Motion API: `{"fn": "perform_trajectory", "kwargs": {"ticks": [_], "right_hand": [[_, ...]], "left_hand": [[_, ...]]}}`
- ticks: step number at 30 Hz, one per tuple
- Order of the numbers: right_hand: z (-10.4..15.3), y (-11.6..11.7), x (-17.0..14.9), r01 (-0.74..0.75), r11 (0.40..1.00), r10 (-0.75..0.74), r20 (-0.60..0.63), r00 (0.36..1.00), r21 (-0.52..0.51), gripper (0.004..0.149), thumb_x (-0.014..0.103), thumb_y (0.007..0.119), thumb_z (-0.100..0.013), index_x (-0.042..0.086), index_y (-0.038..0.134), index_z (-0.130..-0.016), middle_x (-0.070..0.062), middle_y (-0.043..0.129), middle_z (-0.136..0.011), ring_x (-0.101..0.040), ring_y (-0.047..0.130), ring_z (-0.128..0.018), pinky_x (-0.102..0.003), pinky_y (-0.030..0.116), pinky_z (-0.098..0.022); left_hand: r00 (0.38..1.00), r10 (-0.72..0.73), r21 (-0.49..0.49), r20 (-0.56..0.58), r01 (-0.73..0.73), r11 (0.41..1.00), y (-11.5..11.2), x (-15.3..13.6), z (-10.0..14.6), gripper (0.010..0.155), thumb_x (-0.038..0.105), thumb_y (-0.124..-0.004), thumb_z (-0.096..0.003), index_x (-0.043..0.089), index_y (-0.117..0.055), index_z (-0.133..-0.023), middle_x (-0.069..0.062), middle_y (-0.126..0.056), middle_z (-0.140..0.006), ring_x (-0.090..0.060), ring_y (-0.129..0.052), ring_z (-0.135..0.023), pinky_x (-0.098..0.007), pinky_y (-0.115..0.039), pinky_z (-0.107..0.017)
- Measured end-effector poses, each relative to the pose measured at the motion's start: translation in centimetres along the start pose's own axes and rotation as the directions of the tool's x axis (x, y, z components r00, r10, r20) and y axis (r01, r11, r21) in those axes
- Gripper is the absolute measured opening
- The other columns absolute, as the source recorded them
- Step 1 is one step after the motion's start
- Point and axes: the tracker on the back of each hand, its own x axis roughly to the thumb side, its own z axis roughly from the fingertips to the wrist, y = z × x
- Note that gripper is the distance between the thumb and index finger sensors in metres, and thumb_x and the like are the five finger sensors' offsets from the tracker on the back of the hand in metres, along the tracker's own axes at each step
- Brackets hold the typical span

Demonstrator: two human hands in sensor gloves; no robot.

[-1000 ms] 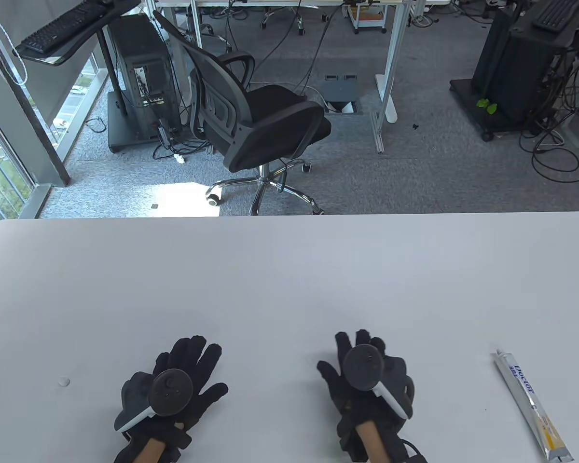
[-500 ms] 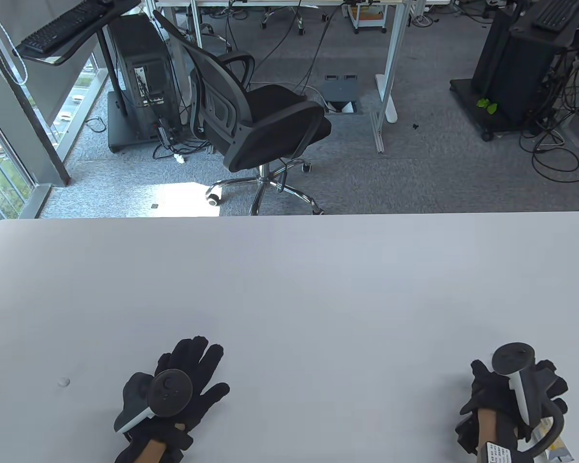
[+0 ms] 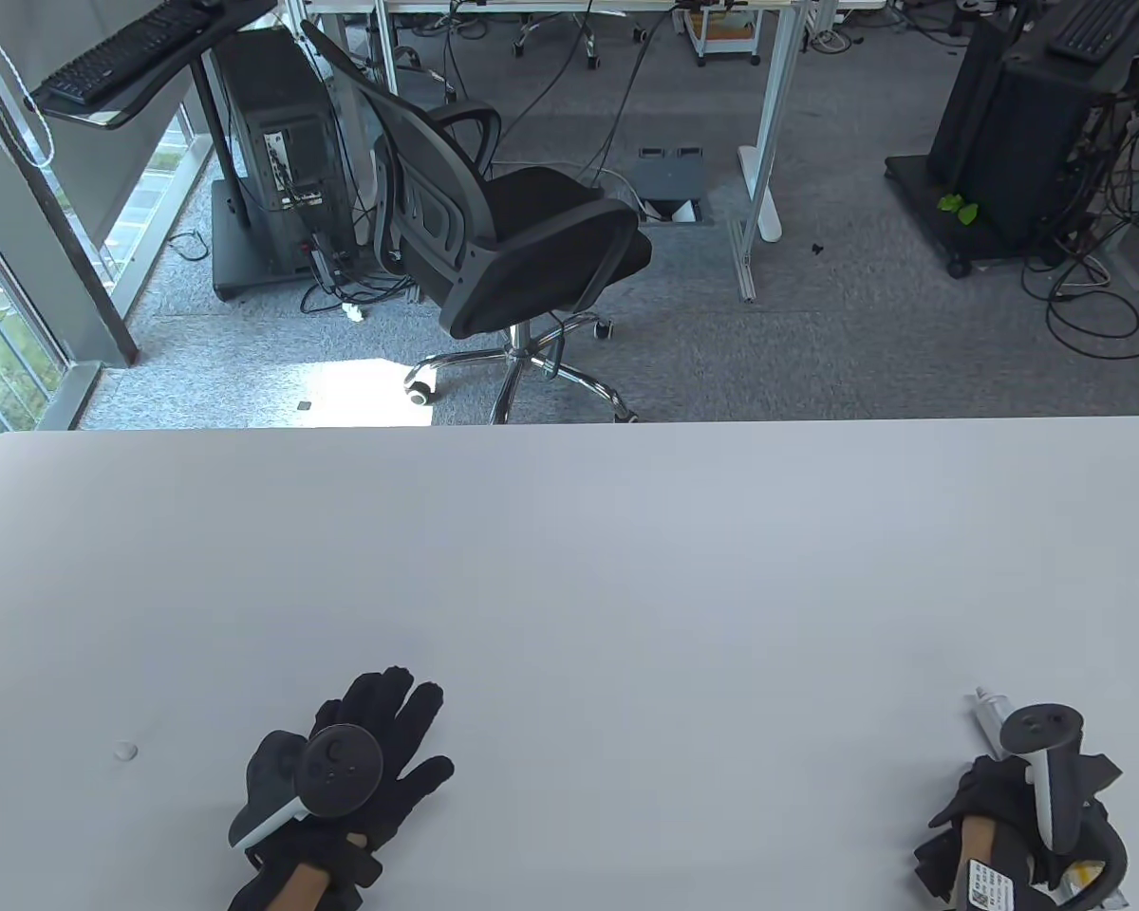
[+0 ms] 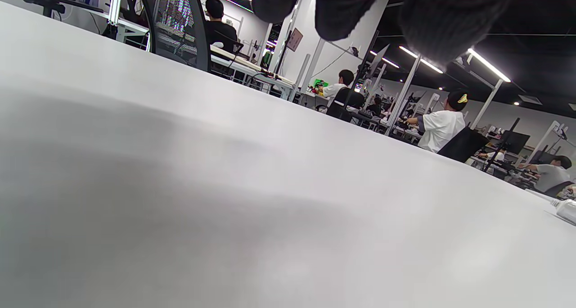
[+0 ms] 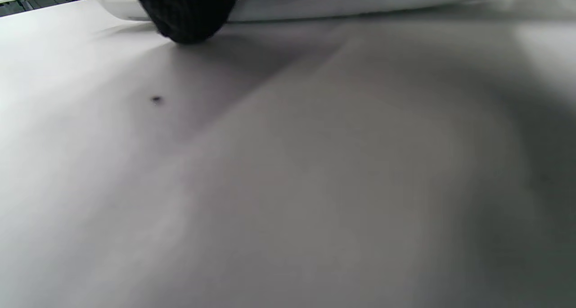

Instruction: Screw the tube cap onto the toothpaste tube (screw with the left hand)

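Observation:
The toothpaste tube lies at the table's near right corner, its bare nozzle pointing away from me. My right hand lies over its middle with fingers curled around it. In the right wrist view a fingertip presses against the tube, which rests on the table. The small white cap lies on the table at the near left. My left hand rests flat on the table, fingers spread and empty, to the right of the cap. The nozzle shows far off in the left wrist view.
The white table stretches wide between and beyond my hands. An office chair stands on the floor past the far edge. The tube's tail is near the table's front right corner.
My right hand moved from the table's middle to the right onto the tube, then drew back a little, uncovering the nozzle. My left hand has barely moved.

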Motion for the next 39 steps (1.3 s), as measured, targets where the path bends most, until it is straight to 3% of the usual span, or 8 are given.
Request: {"fn": "perform_trajectory", "kwargs": {"ticks": [8, 11, 13, 18, 24, 28, 35, 39], "right_hand": [[0.2, -0.1, -0.4, 0.056, 0.996, -0.057, -0.013, 0.998, -0.065, 0.051, 0.026, 0.078, -0.055, 0.019, 0.055, -0.100, -0.016, 0.054, -0.103, -0.046, 0.054, -0.095, -0.073, 0.042, -0.068], [1.5, -0.4, 0.4, 0.100, 0.991, -0.093, 0.093, 0.991, -0.084, 0.049, 0.024, 0.075, -0.056, 0.021, 0.052, -0.100, -0.019, 0.056, -0.106, -0.048, 0.058, -0.098, -0.072, 0.048, -0.065], [2.3, -0.8, 1.3, 0.187, 0.982, -0.185, 0.205, 0.961, 0.009, 0.050, 0.025, 0.074, -0.056, 0.021, 0.052, -0.101, -0.020, 0.059, -0.104, -0.048, 0.063, -0.095, -0.071, 0.052, -0.064], [7.3, -2.0, 5.6, 0.456, 0.806, -0.585, 0.399, 0.706, 0.376, 0.052, 0.023, 0.075, -0.056, 0.017, 0.051, -0.102, -0.026, 0.059, -0.099, -0.054, 0.060, -0.089, -0.073, 0.053, -0.059], [20.2, -3.4, 12.6, 0.309, 0.840, -0.540, 0.732, 0.414, 0.445, 0.052, 0.026, 0.074, -0.057, 0.019, 0.050, -0.103, -0.025, 0.061, -0.099, -0.052, 0.063, -0.088, -0.072, 0.055, -0.060], [26.6, -1.4, 15.7, 0.187, 0.768, -0.640, 0.724, 0.258, 0.612, 0.053, 0.025, 0.073, -0.057, 0.020, 0.049, -0.104, -0.025, 0.060, -0.099, -0.053, 0.062, -0.088, -0.072, 0.054, -0.060], [29.9, 5.4, 17.1, -0.016, 0.761, -0.617, 0.731, 0.292, 0.649, 0.053, 0.024, 0.074, -0.057, 0.018, 0.049, -0.104, -0.027, 0.060, -0.098, -0.054, 0.062, -0.087, -0.073, 0.052, -0.060], [29.7, 6.7, 16.9, -0.189, 0.804, -0.492, 0.810, 0.321, 0.563, 0.053, 0.025, 0.074, -0.058, 0.020, 0.049, -0.105, -0.027, 0.060, -0.098, -0.054, 0.062, -0.087, -0.072, 0.053, -0.060]], "left_hand": [[1.000, 0.018, -0.018, -0.003, -0.018, 1.000, -0.1, -0.1, -0.1, 0.074, 0.064, -0.062, -0.0570, 0.032, -0.039, -0.120, -0.011, -0.031, -0.125, -0.038, -0.029, -0.114, -0.064, -0.030, -0.076], [0.999, 0.032, 0.001, -0.001, -0.032, 0.999, 0.2, 0.0, 0.0, 0.074, 0.064, -0.062, -0.0572, 0.031, -0.040, -0.120, -0.011, -0.031, -0.125, -0.038, -0.029, -0.114, -0.064, -0.030, -0.075], [1.000, 0.030, 0.003, 0.000, -0.030, 1.000, 0.2, 0.1, 0.0, 0.074, 0.064, -0.062, -0.0573, 0.032, -0.040, -0.120, -0.011, -0.031, -0.125, -0.038, -0.030, -0.114, -0.064, -0.030, -0.076], [1.000, 0.026, 0.001, 0.006, -0.026, 1.000, 0.1, 0.2, 0.0, 0.074, 0.064, -0.062, -0.0572, 0.031, -0.041, -0.120, -0.011, -0.032, -0.125, -0.038, -0.030, -0.114, -0.064, -0.031, -0.076], [0.998, 0.063, 0.043, 0.024, -0.064, 0.997, 1.0, 0.3, -0.1, 0.073, 0.063, -0.062, -0.0573, 0.032, -0.042, -0.120, -0.011, -0.035, -0.124, -0.038, -0.034, -0.114, -0.065, -0.033, -0.076], [1.000, 0.005, 0.097, -0.009, -0.004, 0.995, 4.0, -0.4, 0.4, 0.072, 0.063, -0.062, -0.0572, 0.032, -0.044, -0.119, -0.011, -0.042, -0.124, -0.037, -0.042, -0.114, -0.065, -0.038, -0.076], [0.954, -0.161, 0.092, -0.251, 0.189, 0.978, 10.6, -7.7, 3.2, 0.070, 0.058, -0.071, -0.0557, 0.033, -0.049, -0.118, -0.009, -0.057, -0.120, -0.036, -0.059, -0.110, -0.064, -0.048, -0.076], [0.880, -0.217, 0.004, -0.423, 0.242, 0.970, 11.0, -13.2, 4.5, 0.069, 0.052, -0.077, -0.0552, 0.035, -0.050, -0.117, -0.007, -0.059, -0.119, -0.034, -0.063, -0.109, -0.063, -0.049, -0.076]]}}
